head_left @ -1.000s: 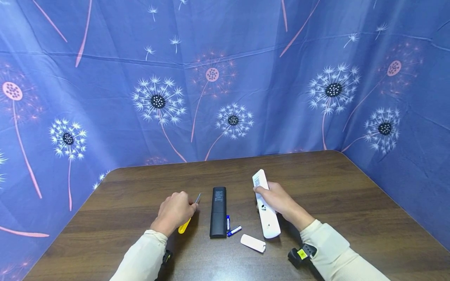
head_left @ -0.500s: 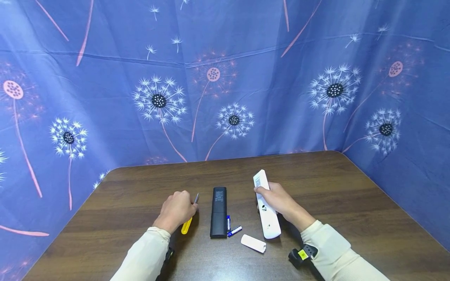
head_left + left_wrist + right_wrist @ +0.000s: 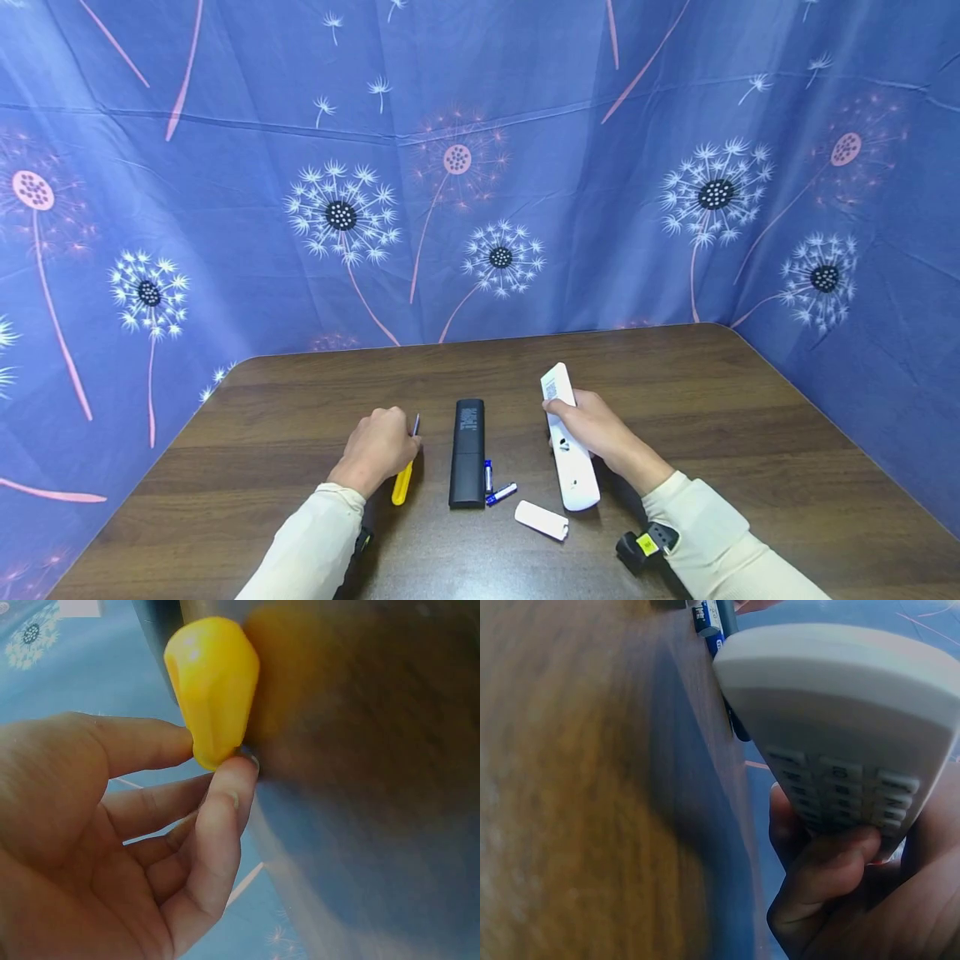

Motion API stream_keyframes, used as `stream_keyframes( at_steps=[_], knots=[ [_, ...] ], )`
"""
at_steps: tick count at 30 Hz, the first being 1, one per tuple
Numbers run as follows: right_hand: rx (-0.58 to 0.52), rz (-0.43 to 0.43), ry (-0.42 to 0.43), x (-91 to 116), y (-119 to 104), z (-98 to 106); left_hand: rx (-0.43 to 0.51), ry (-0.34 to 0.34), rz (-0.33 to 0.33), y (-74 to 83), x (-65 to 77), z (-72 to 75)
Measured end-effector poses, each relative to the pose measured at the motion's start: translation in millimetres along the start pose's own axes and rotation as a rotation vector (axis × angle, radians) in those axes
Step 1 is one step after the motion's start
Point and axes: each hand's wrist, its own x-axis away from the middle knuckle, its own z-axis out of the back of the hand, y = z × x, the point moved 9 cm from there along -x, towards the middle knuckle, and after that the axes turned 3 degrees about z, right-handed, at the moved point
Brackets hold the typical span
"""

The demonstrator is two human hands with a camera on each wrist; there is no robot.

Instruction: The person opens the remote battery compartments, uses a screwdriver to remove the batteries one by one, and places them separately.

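My left hand (image 3: pixel 378 450) pinches a screwdriver with a yellow handle (image 3: pixel 402 484) between thumb and fingers, its metal shaft pointing away from me. The left wrist view shows the yellow handle (image 3: pixel 214 682) end-on, low over the wood. In my right hand (image 3: pixel 596 425) is a white remote control (image 3: pixel 573 475), gripped near its far end with the thumb on the back. Its battery side faces up in the head view; the right wrist view shows the buttons (image 3: pixel 840 780) underneath. A white battery cover (image 3: pixel 542 521) lies just left of the remote's near end.
A black remote control (image 3: pixel 467 454) lies face down between the hands. Two blue-and-white batteries (image 3: pixel 501 494) lie against and beside its near right edge. The brown wooden table (image 3: pixel 300 400) ends at a blue dandelion-print curtain (image 3: pixel 585 233).
My left hand has shifted slightly right, and the screwdriver has turned to a steeper angle, its handle swinging right. My right hand and the white remote control have hardly moved.
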Motion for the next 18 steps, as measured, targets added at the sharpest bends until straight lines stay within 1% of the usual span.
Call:
stream_keyframes(
  at_steps=[5, 11, 15, 18],
  knots=[
    [-0.005, 0.012, -0.015, 0.3, -2.4, -2.5, -0.001, -0.006, 0.015, -0.7, 3.3, 0.8],
    [0.002, 0.007, -0.012, 1.3, -1.8, -1.6, 0.004, 0.010, -0.003, 1.7, 6.2, 3.8],
    [-0.011, 0.006, -0.014, 1.7, -1.6, -1.1, -0.033, 0.033, -0.004, 3.5, 8.8, 7.8],
    [-0.020, 0.004, -0.016, 1.9, -1.1, -0.5, -0.077, 0.052, -0.022, 8.2, 11.1, 10.2]
  ],
)
